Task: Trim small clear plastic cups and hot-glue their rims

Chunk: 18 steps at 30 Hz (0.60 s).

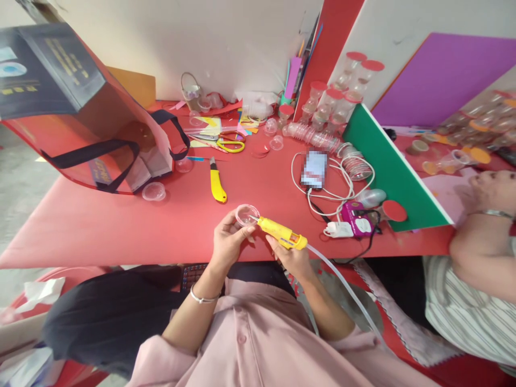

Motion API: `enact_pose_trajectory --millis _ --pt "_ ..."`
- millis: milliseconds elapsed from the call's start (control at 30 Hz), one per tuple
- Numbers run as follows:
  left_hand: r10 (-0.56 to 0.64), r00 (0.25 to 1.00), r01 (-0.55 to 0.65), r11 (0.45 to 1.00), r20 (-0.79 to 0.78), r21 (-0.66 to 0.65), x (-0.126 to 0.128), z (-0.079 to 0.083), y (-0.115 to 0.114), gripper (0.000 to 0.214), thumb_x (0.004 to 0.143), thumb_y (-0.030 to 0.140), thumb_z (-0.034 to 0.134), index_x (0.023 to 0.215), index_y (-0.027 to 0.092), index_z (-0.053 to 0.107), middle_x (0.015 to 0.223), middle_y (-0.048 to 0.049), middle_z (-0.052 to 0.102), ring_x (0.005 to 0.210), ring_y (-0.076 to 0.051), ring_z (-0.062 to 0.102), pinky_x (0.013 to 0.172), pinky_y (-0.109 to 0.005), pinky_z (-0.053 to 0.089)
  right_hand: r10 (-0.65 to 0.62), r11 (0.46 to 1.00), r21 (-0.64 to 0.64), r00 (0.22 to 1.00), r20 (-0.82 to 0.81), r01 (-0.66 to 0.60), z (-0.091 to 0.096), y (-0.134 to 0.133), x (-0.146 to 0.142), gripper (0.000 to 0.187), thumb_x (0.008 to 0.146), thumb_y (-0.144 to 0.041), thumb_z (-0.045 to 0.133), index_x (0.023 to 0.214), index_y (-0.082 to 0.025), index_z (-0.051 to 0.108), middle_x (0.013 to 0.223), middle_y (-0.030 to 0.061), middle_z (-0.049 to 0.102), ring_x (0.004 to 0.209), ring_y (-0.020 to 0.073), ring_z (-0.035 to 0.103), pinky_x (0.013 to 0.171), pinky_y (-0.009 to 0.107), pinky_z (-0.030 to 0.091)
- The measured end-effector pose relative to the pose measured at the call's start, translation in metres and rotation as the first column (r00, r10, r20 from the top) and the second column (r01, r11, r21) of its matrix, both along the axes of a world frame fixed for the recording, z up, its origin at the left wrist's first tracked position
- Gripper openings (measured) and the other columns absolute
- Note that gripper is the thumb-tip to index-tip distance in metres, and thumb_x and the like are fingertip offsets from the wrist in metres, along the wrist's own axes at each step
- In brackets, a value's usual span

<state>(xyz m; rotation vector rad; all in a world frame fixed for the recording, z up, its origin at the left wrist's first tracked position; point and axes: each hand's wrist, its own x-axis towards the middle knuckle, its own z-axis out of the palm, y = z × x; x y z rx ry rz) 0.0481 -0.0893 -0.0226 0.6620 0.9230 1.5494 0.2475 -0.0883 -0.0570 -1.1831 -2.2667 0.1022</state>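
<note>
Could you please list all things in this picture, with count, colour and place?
small cup: one, clear, front centre
glue gun: one, yellow, front centre
utility knife: one, yellow, beyond the small cup
scissors: one pair, red and yellow, beyond the utility knife
smartphone: one, pale-screened, right of the utility knife
box: one, purple, nearer than the smartphone
shopping bag: one, red and navy, left
red-lidded containers: several, clear, mostly back right
nested cups: many, clear, behind the smartphone
paper scraps: several, multicoloured, back
basket: one, brownish, back
panels: two, green and purple, right
table: one, red, middle
co-worker: one, grey-striped, right edge
left hand: one, pink-sleeved, on small cup
right hand: one, pink-sleeved, on glue gun
</note>
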Motion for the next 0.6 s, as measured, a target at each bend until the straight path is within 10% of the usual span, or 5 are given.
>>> enact_pose_trajectory --millis 200,600 --pt "0.059 0.998 -0.059 0.998 -0.029 0.020 0.003 -0.002 0.001 0.052 0.074 0.027 0.089 0.122 0.017 0.069 0.109 -0.0104 0.075 0.069 -0.016 0.073 0.045 -0.023 0.060 -0.022 0.958 0.285 0.988 0.151 -0.023 -0.007 -0.002 0.002 0.029 0.091 -0.011 0.062 0.105 -0.023 0.084 0.078 0.0073 0.079 0.062 0.0163 0.070 0.062 0.023 0.053" --pt "0.050 0.999 -0.050 0.998 0.003 0.041 0.002 -0.005 0.001 0.036 0.079 0.027 0.087 0.107 0.016 0.068 0.095 -0.0078 0.076 0.068 -0.018 0.074 0.047 -0.027 0.063 -0.056 0.978 0.206 0.992 0.114 0.032 -0.012 -0.005 0.001 0.031 0.089 -0.011 0.069 0.113 -0.026 0.080 0.080 0.0051 0.077 0.067 0.0160 0.070 0.065 0.023 0.052"
